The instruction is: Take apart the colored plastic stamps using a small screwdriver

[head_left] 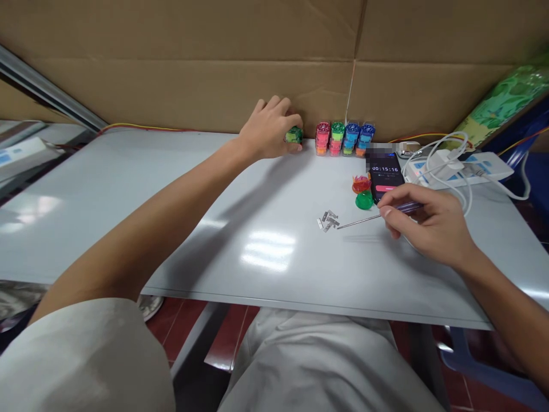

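At the back of the white table, the fingers of my left hand are closed around a green, car-shaped plastic piece. My right hand holds a thin screwdriver with a dark purple handle. Its tip points down beside a small heap of flat metal blades, like those of pencil sharpeners. Just left of the right hand lie a green translucent plastic piece and some red and orange translucent plastic pieces. Right of my left hand stand several stacks of coloured plastic pieces in a row.
A phone showing a timer lies behind my right hand. Beyond it are a white power strip with tangled white cables and a green patterned bottle. Cardboard walls the table's back. The white table ends near my lap.
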